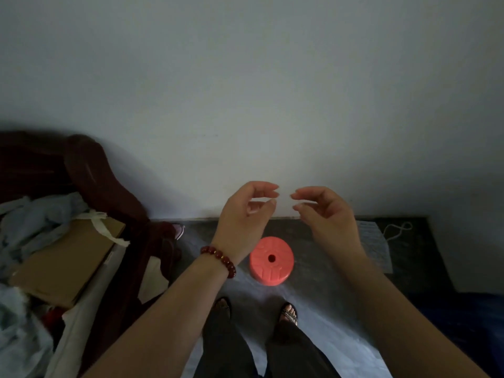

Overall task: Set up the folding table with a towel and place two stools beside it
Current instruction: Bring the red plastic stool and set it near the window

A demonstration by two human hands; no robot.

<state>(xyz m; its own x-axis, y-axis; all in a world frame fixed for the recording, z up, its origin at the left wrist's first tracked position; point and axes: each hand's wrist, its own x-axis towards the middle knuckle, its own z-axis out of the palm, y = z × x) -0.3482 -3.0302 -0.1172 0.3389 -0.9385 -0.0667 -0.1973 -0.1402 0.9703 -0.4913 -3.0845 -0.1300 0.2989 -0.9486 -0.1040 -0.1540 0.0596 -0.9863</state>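
Note:
A round coral-red stool (271,261), collapsed flat with a hole in its top, sits on the floor in front of my feet. My left hand (245,214), with a red bead bracelet on the wrist, hovers above and left of it. My right hand (324,214) hovers above and right of it. Both hands are raised at the same height with fingers curled and apart, fingertips nearly facing each other, holding nothing. No folding table or towel is in view.
A pale sheet (313,309) covers the floor under the stool. A dark red sofa (103,181) at left carries a cardboard box (62,263) and blue cloth (41,216). A white wall (272,105) is close ahead. A white cord (395,231) lies at right.

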